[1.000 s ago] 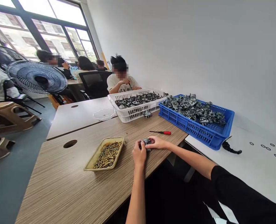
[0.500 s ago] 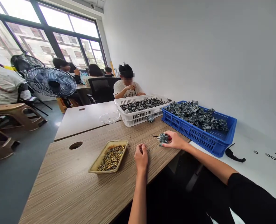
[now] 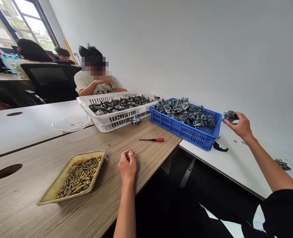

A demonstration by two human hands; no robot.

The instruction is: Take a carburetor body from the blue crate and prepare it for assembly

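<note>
My right hand [image 3: 243, 126], gripping the part [image 3: 229, 115], has swung out beside the crate [image 3: 176, 128], arm outstretched; my left hand [image 3: 127, 167] stays curled, its grip unclear.

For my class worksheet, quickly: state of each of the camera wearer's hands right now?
Left hand: loosely curled; cannot tell whether it holds anything.
Right hand: holding a metal part.

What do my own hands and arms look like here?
Your left hand and right hand are bare, with no gloves or watch visible. The right forearm is uncovered up to a short black sleeve; the left sleeve is out of view.
</note>
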